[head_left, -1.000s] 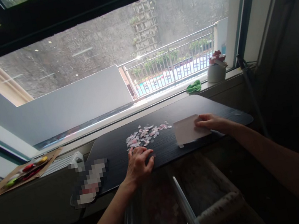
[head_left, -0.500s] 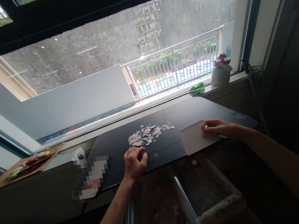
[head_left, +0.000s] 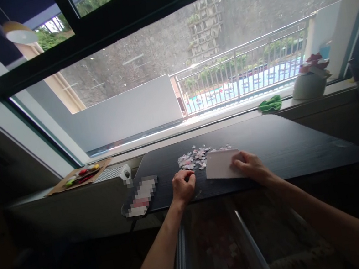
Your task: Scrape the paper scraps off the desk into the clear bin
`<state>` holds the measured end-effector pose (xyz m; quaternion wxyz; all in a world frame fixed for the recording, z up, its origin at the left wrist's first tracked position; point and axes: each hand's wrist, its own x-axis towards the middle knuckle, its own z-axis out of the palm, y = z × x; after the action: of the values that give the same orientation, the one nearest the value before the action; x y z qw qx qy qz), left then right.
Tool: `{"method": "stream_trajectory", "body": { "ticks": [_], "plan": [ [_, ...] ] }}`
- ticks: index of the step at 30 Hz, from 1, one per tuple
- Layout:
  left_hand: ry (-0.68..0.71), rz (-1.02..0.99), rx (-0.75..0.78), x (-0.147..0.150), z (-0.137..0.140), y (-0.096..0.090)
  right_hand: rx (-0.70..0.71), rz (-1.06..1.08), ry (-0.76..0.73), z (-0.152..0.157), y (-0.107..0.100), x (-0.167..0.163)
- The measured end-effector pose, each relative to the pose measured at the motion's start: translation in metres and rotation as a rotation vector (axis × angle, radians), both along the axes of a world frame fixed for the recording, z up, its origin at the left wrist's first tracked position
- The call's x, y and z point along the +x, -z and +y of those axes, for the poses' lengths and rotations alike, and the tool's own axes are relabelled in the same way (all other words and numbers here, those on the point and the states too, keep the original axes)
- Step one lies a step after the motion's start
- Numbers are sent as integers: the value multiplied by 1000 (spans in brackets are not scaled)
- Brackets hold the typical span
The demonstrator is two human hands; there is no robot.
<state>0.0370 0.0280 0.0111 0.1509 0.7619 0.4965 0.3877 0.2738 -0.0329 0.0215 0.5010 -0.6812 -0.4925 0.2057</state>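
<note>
My right hand [head_left: 251,166] pinches white card [head_left: 221,165] by its right side; my left hand [head_left: 183,185] curls near card's nine o'clock, cannot tell whether it pinches anything; paper scraps [head_left: 190,158] at card's ten; best keep card's edge level, grip light; dark tabletop [head_left: 282,144] beneath; transparent bin [head_left: 249,238] at six; bright window [head_left: 140,67] at twelve, room dim.

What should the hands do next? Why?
Maybe the right hand could slip the flat white rectangular card behind the small pale flakes: it appears in front of some, and the clear plastic bin sits nearer and lower than the black table.
</note>
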Motion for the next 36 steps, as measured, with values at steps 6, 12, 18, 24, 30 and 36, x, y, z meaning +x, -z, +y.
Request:
{"method": "stream_trajectory", "body": {
  "ticks": [6,12,18,24,30,36],
  "plan": [
    [-35,-45,-54,2,1,0,25,157,-179,-7,2,-2],
    [-51,-60,-74,3,2,-1,57,240,-236,-7,5,0],
    [-41,-57,-71,2,2,-2,62,149,-128,-7,6,1],
    [-44,-59,-74,2,2,-2,55,187,-235,-10,1,-3],
    [-50,-52,-77,2,2,-2,65,238,-343,-12,1,-3],
    [-35,-49,-73,2,2,-2,104,178,-163,-11,4,-2]
  ]
}}
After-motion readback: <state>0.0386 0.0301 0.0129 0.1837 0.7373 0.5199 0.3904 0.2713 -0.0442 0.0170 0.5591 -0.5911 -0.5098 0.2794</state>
